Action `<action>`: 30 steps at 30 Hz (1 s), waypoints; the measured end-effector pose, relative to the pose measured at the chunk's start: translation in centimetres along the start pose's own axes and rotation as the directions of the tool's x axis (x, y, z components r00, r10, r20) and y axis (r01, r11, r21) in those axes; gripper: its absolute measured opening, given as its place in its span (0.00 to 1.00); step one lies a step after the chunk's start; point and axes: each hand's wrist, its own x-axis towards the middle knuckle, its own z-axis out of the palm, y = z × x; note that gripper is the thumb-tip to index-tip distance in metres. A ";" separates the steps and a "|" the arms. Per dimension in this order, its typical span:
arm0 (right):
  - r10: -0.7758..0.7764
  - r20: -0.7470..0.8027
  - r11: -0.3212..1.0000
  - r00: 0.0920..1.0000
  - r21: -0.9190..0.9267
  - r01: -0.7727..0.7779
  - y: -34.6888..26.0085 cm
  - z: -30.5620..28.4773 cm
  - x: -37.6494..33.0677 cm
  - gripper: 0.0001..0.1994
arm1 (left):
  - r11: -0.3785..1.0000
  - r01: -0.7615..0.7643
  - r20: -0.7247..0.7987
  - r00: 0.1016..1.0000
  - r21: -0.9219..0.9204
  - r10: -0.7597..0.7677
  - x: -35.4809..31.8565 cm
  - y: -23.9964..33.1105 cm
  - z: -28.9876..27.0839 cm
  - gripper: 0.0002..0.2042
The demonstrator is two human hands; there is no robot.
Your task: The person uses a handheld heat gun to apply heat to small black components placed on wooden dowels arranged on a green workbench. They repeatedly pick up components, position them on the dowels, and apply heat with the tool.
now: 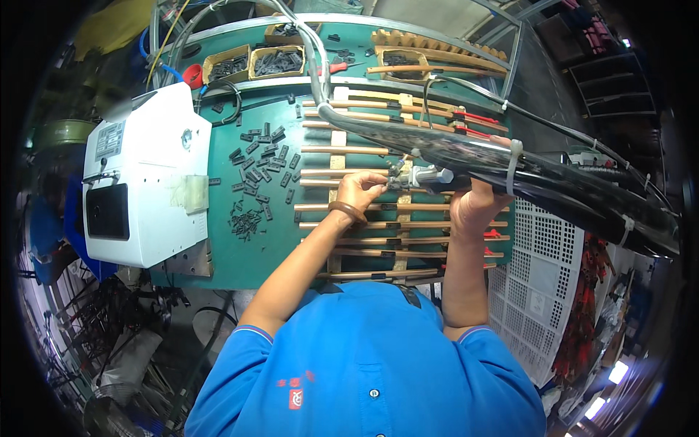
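My left hand [358,191], with a brown bangle [348,212] at its wrist, reaches over a row of thin copper-coloured strips [346,151]. Its thumb and fingers are pinched together beside the front of a silver-headed tool [426,175]; anything between them is too small to make out. My right hand [475,211] is closed around the rear of that tool, its fingers partly hidden behind a thick black hose bundle [466,149]. Small black blocks sit midway along several strips, which rest across pale wooden supports [337,138].
Loose black pieces [266,164] and small screws [246,223] lie on the green table [284,251] to the left. A white machine [149,175] stands beyond them. Parts boxes [277,73] and a red-handled screwdriver [336,68] are at the back. A white perforated panel [539,269] stands right.
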 end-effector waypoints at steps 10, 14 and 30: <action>0.060 0.122 0.998 0.991 0.029 -0.064 0.0 -0.3 0.6 0.13 | 0.927 -0.009 0.028 0.999 -0.375 0.021 0.1 -0.8 0.3 0.08; 0.127 0.045 0.990 0.991 0.063 -0.130 -0.8 0.5 0.1 0.14 | 0.985 -0.159 0.017 0.987 -0.073 0.160 1.0 -2.0 0.6 0.08; 0.068 0.142 0.996 0.988 -0.069 -0.059 -0.9 -0.1 0.1 0.22 | 0.711 -0.572 0.091 0.801 0.409 0.592 -0.1 -0.4 -0.2 0.08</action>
